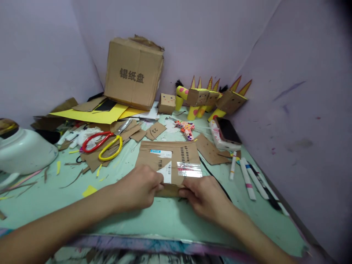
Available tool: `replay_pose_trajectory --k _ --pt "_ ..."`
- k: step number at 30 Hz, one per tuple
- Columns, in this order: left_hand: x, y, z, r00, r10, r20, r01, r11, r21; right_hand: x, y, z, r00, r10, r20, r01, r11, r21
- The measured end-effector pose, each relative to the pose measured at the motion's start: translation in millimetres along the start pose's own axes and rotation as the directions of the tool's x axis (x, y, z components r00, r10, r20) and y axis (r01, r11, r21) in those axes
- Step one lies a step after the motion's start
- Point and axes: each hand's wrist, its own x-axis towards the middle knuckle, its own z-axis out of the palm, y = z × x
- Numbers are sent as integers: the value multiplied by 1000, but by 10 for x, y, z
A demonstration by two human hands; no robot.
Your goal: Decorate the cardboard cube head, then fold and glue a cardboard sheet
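A flat piece of brown cardboard point(176, 154), with printed characters, torn white labels and shiny tape, lies on the pale green table in front of me. My left hand point(143, 185) pinches its near edge, left of the middle. Close by on the same edge, my right hand point(205, 194) pinches it with thumb and fingers. Between the hands the near strip of the cardboard is bent along a crease. Scissors point(110, 146) with a red and a yellow handle rest beyond my left hand on cardboard scraps.
A large cardboard box point(133, 73) leans at the back over yellow paper point(96, 113). Yellow paper animals point(195, 99) with cardboard heads stand by the wall. A patterned glue gun point(185, 128), a phone point(228, 130) and markers point(247, 179) lie to the right. A white pot point(24, 150) is far left.
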Motion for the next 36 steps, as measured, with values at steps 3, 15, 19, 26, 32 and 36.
replay_pose_trajectory --k 3,15,19,26,32,36 --pt "-22 5 -15 1000 -15 -2 15 997 -76 23 17 -53 1000 -7 9 7 998 54" --pt "249 -81 -173 980 -142 136 166 968 -186 365 235 -154 983 -140 117 90 931 355" --pt "310 -167 -243 969 -102 224 170 936 -308 191 288 -184 990 -101 -99 132 908 398" --pt "389 -452 -138 932 -11 363 230 792 -566 -462 225 115 862 -120 -493 254 943 215" --pt "461 -538 -92 911 -10 412 303 692 -655 -362 215 427 941 -131 -311 85 984 -158" --pt "476 -534 -82 916 -31 401 309 691 -654 -296 -130 342 989 -1 -151 -35 971 -235"
